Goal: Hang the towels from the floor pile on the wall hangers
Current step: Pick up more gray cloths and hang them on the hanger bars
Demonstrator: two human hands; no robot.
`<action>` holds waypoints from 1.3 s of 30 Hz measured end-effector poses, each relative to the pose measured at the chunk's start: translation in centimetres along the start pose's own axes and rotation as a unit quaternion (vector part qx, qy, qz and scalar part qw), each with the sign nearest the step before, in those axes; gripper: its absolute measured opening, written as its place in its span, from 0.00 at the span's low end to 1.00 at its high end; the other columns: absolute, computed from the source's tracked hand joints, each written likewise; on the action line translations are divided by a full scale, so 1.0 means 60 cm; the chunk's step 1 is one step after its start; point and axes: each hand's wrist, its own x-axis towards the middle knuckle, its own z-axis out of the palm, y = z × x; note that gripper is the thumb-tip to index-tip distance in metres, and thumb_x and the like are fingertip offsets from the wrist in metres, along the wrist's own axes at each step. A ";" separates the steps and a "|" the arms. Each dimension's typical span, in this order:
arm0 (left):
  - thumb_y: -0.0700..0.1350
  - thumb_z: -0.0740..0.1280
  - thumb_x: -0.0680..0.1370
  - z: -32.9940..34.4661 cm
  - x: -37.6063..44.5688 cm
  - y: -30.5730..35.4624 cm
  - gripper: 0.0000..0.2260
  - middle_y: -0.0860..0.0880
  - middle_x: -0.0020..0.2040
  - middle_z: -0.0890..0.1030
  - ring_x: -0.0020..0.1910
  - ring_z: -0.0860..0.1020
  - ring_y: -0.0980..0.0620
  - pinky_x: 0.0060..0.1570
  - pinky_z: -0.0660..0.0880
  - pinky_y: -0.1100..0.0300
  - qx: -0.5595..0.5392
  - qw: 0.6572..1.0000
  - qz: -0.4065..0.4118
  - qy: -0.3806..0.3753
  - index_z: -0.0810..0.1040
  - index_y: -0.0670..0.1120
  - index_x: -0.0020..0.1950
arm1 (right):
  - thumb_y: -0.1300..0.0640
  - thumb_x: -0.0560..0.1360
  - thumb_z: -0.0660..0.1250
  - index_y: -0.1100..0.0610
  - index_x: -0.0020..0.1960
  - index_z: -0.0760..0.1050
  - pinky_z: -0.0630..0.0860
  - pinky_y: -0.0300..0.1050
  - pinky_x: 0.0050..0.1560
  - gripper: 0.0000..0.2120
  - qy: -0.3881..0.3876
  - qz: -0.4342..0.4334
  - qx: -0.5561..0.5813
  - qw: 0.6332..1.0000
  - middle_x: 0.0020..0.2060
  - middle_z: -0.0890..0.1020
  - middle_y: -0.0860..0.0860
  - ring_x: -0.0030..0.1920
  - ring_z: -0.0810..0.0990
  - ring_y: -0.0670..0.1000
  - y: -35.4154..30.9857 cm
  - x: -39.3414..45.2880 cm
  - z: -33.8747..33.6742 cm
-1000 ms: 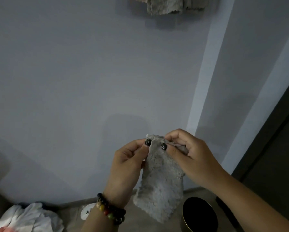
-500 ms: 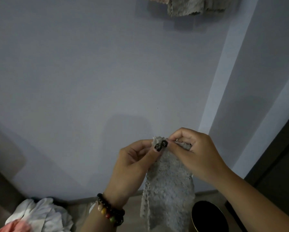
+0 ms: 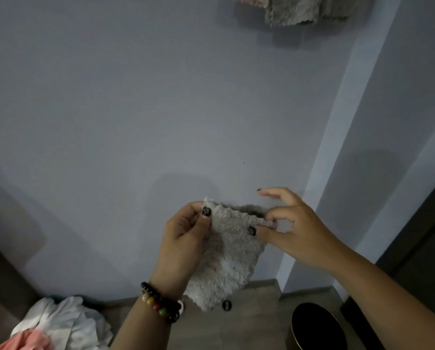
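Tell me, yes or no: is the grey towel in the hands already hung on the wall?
No. The left hand and right hand pinch the grey towel's top edge, well below the hung towels.

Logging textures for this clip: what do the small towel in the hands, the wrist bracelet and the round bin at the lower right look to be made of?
Small towel: pale grey, nubbly fluffy pile, likely terry or microfibre; matte.
Bracelet on the left hand's wrist: round beads, dark and coloured, slightly glossy; stone, wood or plastic, cannot tell.
Bin: smooth black, thin gold-coloured rim, probably metal or coated plastic.
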 end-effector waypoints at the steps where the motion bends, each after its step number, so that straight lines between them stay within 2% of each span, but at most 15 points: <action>1: 0.36 0.59 0.81 -0.005 0.002 0.000 0.10 0.43 0.42 0.83 0.42 0.81 0.47 0.41 0.79 0.57 -0.009 1.000 -0.009 -0.004 0.79 0.39 0.48 | 0.45 0.67 0.72 0.51 0.30 0.74 0.71 0.33 0.46 0.14 -0.016 0.025 0.051 0.998 0.46 0.78 0.40 0.47 0.75 0.37 -0.005 0.003 -0.003; 3: 0.36 0.59 0.81 -0.019 0.009 0.000 0.09 0.41 0.42 0.81 0.41 0.79 0.46 0.41 0.76 0.57 -0.023 0.999 -0.024 -0.017 0.78 0.37 0.47 | 0.49 0.68 0.74 0.56 0.31 0.77 0.62 0.36 0.29 0.13 -0.026 0.053 0.138 0.989 0.26 0.71 0.43 0.26 0.67 0.41 -0.015 0.006 -0.007; 7: 0.38 0.59 0.82 -0.043 0.022 0.004 0.10 0.40 0.41 0.77 0.41 0.74 0.46 0.44 0.72 0.54 0.000 0.999 -0.010 -0.038 0.75 0.33 0.48 | 0.57 0.66 0.77 0.57 0.41 0.82 0.59 0.32 0.25 0.07 0.059 0.062 0.167 0.982 0.20 0.68 0.42 0.21 0.62 0.41 -0.027 0.016 -0.006; 11: 0.36 0.57 0.82 -0.050 0.029 0.016 0.09 0.46 0.38 0.79 0.37 0.77 0.53 0.40 0.75 0.62 0.017 1.000 0.015 -0.013 0.75 0.35 0.47 | 0.60 0.65 0.78 0.53 0.42 0.77 0.63 0.35 0.29 0.12 0.145 0.024 0.187 0.971 0.25 0.70 0.44 0.26 0.63 0.42 -0.038 0.040 0.002; 15: 0.37 0.55 0.83 -0.049 0.040 0.023 0.11 0.51 0.33 0.76 0.33 0.73 0.54 0.36 0.71 0.61 -0.006 0.999 0.019 0.033 0.74 0.42 0.45 | 0.61 0.66 0.77 0.50 0.50 0.77 0.67 0.30 0.37 0.16 0.182 0.006 0.225 0.957 0.35 0.75 0.41 0.33 0.70 0.39 -0.049 0.067 0.017; 18: 0.45 0.62 0.80 -0.044 0.054 0.043 0.05 0.56 0.33 0.77 0.33 0.74 0.57 0.33 0.72 0.62 0.005 0.997 0.049 0.055 0.73 0.45 0.47 | 0.60 0.67 0.77 0.48 0.51 0.79 0.74 0.33 0.46 0.16 0.205 -0.004 0.238 0.949 0.44 0.81 0.44 0.43 0.78 0.39 -0.066 0.091 0.028; 20: 0.47 0.70 0.75 -0.046 0.071 0.059 0.08 0.54 0.39 0.82 0.37 0.80 0.56 0.36 0.78 0.61 0.054 0.994 0.075 0.061 0.75 0.48 0.52 | 0.62 0.67 0.77 0.50 0.51 0.79 0.77 0.39 0.49 0.15 0.214 -0.015 0.250 0.944 0.45 0.83 0.47 0.47 0.82 0.46 -0.080 0.111 0.033; 23: 0.43 0.72 0.74 -0.055 0.105 0.090 0.03 0.53 0.39 0.83 0.38 0.80 0.56 0.38 0.78 0.61 0.142 0.979 0.130 0.068 0.81 0.49 0.47 | 0.63 0.67 0.76 0.52 0.51 0.79 0.81 0.45 0.49 0.15 0.239 -0.019 0.301 0.923 0.44 0.85 0.51 0.47 0.84 0.52 -0.099 0.144 0.034; 25: 0.42 0.71 0.76 -0.063 0.127 0.109 0.03 0.47 0.36 0.82 0.36 0.78 0.54 0.38 0.76 0.53 0.130 0.979 0.142 0.059 0.81 0.46 0.42 | 0.59 0.66 0.75 0.55 0.53 0.78 0.81 0.48 0.49 0.17 0.234 -0.005 0.363 0.902 0.45 0.85 0.52 0.47 0.84 0.53 -0.107 0.163 0.039; 27: 0.42 0.71 0.76 -0.070 0.148 0.128 0.04 0.42 0.37 0.81 0.36 0.76 0.51 0.38 0.75 0.50 0.108 0.981 0.152 0.051 0.81 0.44 0.42 | 0.54 0.65 0.73 0.57 0.55 0.78 0.81 0.50 0.49 0.19 0.181 0.015 0.428 0.885 0.46 0.86 0.54 0.48 0.85 0.55 -0.111 0.179 0.054; 29: 0.42 0.71 0.76 -0.078 0.167 0.144 0.05 0.43 0.35 0.78 0.34 0.74 0.50 0.36 0.72 0.53 0.104 0.978 0.175 0.040 0.80 0.41 0.42 | 0.54 0.70 0.70 0.59 0.53 0.80 0.81 0.52 0.49 0.14 0.141 0.033 0.442 0.885 0.46 0.86 0.55 0.49 0.84 0.58 -0.113 0.191 0.078; 31: 0.43 0.71 0.76 -0.091 0.188 0.155 0.06 0.46 0.33 0.77 0.33 0.73 0.51 0.34 0.71 0.55 0.129 0.971 0.197 0.033 0.80 0.41 0.41 | 0.54 0.74 0.67 0.60 0.50 0.81 0.81 0.56 0.49 0.10 0.174 0.036 0.414 0.893 0.44 0.86 0.57 0.48 0.84 0.60 -0.111 0.206 0.100; 33: 0.44 0.71 0.76 -0.106 0.209 0.162 0.07 0.45 0.33 0.79 0.32 0.73 0.52 0.33 0.71 0.55 0.159 0.962 0.219 0.029 0.79 0.42 0.41 | 0.47 0.75 0.66 0.62 0.47 0.79 0.79 0.59 0.44 0.17 0.228 0.010 0.365 0.903 0.42 0.83 0.63 0.45 0.82 0.64 -0.114 0.224 0.115; 36: 0.43 0.69 0.78 -0.116 0.240 0.174 0.07 0.47 0.33 0.79 0.31 0.73 0.54 0.31 0.71 0.57 0.193 0.946 0.255 0.048 0.79 0.44 0.40 | 0.36 0.74 0.62 0.66 0.44 0.73 0.71 0.49 0.37 0.30 0.280 -0.040 0.295 0.913 0.39 0.76 0.69 0.38 0.76 0.68 -0.131 0.254 0.119; 39: 0.43 0.68 0.79 -0.111 0.273 0.195 0.06 0.49 0.32 0.78 0.28 0.72 0.56 0.28 0.70 0.58 0.213 0.929 0.295 0.064 0.78 0.47 0.41 | 0.35 0.74 0.60 0.66 0.44 0.72 0.69 0.49 0.36 0.31 0.295 -0.065 0.266 0.916 0.38 0.75 0.69 0.38 0.75 0.69 -0.147 0.291 0.101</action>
